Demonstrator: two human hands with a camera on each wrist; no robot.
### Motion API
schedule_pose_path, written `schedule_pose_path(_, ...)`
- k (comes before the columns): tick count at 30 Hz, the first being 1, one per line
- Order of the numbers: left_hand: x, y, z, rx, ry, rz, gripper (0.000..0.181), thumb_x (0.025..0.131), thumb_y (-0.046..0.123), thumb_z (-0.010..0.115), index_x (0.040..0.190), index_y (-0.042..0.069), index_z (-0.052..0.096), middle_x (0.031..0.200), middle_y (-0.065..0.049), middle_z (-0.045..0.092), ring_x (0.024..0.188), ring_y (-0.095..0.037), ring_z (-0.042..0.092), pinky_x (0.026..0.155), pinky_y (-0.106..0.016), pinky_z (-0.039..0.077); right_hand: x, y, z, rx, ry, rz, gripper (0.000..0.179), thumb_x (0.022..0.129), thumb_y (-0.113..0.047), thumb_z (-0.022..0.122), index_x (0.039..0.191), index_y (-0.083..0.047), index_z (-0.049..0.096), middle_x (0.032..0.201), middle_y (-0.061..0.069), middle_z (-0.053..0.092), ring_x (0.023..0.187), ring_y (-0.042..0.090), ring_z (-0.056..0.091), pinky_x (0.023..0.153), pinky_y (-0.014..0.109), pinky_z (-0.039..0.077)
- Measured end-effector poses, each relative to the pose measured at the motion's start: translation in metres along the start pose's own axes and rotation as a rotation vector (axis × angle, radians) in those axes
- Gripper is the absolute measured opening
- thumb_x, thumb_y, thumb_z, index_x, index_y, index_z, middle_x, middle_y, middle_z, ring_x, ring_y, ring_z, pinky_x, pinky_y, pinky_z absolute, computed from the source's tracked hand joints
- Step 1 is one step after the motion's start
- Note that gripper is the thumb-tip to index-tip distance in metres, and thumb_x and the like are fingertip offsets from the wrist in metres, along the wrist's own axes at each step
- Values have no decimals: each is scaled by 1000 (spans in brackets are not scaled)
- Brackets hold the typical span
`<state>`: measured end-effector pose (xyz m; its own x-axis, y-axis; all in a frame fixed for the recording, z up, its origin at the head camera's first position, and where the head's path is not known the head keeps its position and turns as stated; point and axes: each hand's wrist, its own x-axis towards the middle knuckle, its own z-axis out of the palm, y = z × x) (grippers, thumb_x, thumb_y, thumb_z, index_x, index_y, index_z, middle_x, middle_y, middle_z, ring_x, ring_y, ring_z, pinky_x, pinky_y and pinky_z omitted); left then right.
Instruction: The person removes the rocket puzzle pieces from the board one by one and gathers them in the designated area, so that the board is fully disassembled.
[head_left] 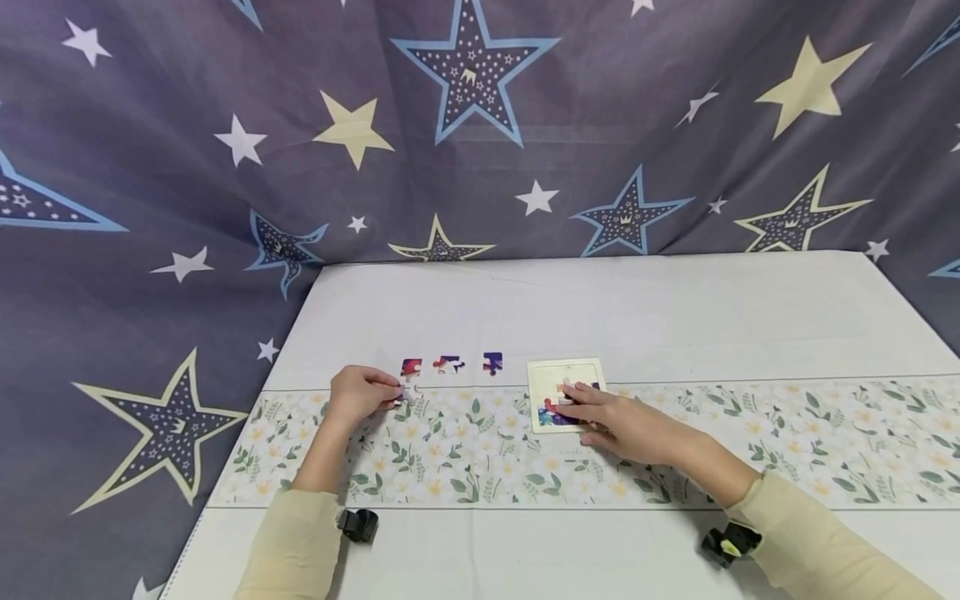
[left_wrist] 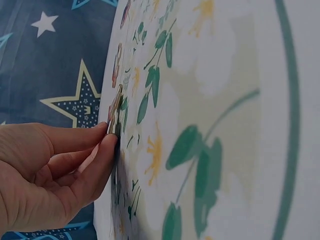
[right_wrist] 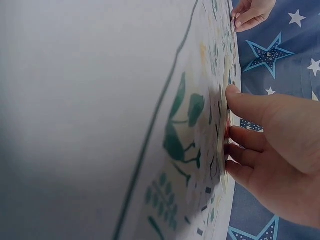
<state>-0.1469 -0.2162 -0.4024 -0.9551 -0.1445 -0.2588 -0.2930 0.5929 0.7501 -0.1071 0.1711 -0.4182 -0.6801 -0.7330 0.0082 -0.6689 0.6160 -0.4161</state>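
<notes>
My left hand (head_left: 358,393) pinches a jigsaw puzzle piece (left_wrist: 115,112) between thumb and fingertips, low at the table's left side; the fingers partly cover it. Across from it, my right hand (head_left: 637,429) lies over a square puzzle tray (head_left: 542,375) with a pale rim. Its fingertips (right_wrist: 235,135) touch the pieces inside, the thumb near the tray's edge. Several colourful pieces (head_left: 551,414) fill the tray's lower part, some hidden beneath the fingers, while its upper left part shows bare cream backing.
Behind the left hand lie a red puzzle piece (head_left: 412,367), a red, white and purple piece (head_left: 450,364) and a dark purple piece (head_left: 492,363). A flowered strip (head_left: 450,458) crosses the white table cover (head_left: 675,308). A star-patterned curtain (head_left: 525,200) stands along the back and left.
</notes>
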Motion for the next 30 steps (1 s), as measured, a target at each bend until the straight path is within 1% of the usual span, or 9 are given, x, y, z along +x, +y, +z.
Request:
schedule_pose_path(5,0,0,1,27,14,-4,16,84,6,70,96,-5,72,82,-18,73,59,-7,66,62,-26,58,0,0,1,2,0,13,51,93,-21,62,142,-14,48,153,16,38,139,38,39,100,51,47)
schedule_pose_path(12,1,-1,1,53,25,15,16,84,7,70,95,-5,72,83,-19,73,59,-8,66,62,-26,58,0,0,0,-4,16,2,51,93,-23,62,141,-13,49,152,16,39,138,38,41,98,47,50)
schedule_pose_path(16,2,-1,1,60,28,13,16,84,7,70,95,-4,73,83,-18,73,59,-8,66,62,-26,58,1,0,0,-9,22,-1,51,93,-25,62,140,-11,50,151,17,40,137,38,42,97,46,50)
schedule_pose_path(18,3,-1,1,59,29,11,15,85,6,70,94,-5,72,83,-18,74,59,-8,67,61,-26,58,2,-1,0,-15,21,-3,51,93,-25,62,140,-12,50,151,17,40,136,38,43,94,44,53)
schedule_pose_path(20,3,0,1,61,28,9,15,85,6,69,94,-5,73,83,-18,74,59,-8,67,61,-26,58,2,-1,0,-21,21,-5,51,93,-25,62,140,-12,50,151,17,41,135,38,44,89,39,54)
schedule_pose_path(24,3,0,1,75,32,16,14,85,5,69,93,-5,73,83,-19,74,59,-7,66,61,-26,58,2,-1,-1,-26,24,-13,50,93,-25,63,140,-11,50,150,18,42,133,38,47,77,31,52)
schedule_pose_path(26,3,1,2,87,37,26,14,85,6,69,94,-5,73,84,-19,73,60,-8,67,61,-26,58,2,-1,-1,-26,27,-14,50,93,-25,63,139,-11,50,150,18,42,131,37,49,76,29,51)
schedule_pose_path(30,3,6,3,130,64,70,15,84,7,69,94,-3,73,84,-19,74,62,-12,68,59,-24,55,1,-1,-1,-29,36,-20,50,93,-24,63,139,-11,51,149,19,42,129,37,52,72,26,49)
